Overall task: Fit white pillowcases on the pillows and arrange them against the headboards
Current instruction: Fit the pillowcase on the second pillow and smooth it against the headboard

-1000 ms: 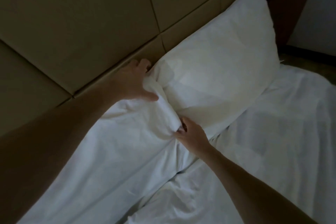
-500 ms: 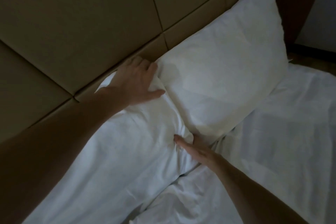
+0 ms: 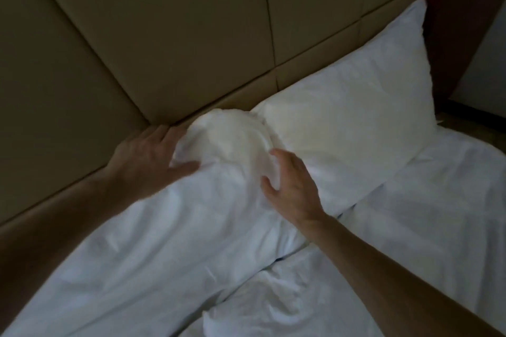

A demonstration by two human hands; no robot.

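- Pillow A, in a white case, lies lengthwise along the headboard, running from 7 o'clock of the frame up to centre; cloth creased, light dim.
- Headboard: tan padded panels w/ seams, filling the frame from 9 to 1 o'clock.
- Left hand sits at 9 o'clock of Pillow A's bunched end, wedged btwn cloth and headboard. Fingers straight and apart, tips touching the padding's lower edge; thumb laid flat across the case, pointing to 3 o'clock. Slightly blurred; no cloth seen pinched.
- Bunched end: a rounded, crumpled knob of white cloth at frame centre, touching the headboard at its 12 o'clock and butting Pillow B at its 3 o'clock.
- Right hand rests at 5 o'clock of the knob, palm down on Pillow A. Fingers apart and bent, cupping the knob's side; thumb apart from index. Cannot tell if any cloth is caught under the palm.
- Pillow B, also cased in white, leans on the headboard from centre out to 2 o'clock, its top corner standing upright, surface smoother than A's.
- Bed sheet, white and rumpled, spreads from 3 to 6 o'clock, under both pillows' front edges.
- Dark wood post stands at 1–2 o'clock, just beside Pillow B's top corner.
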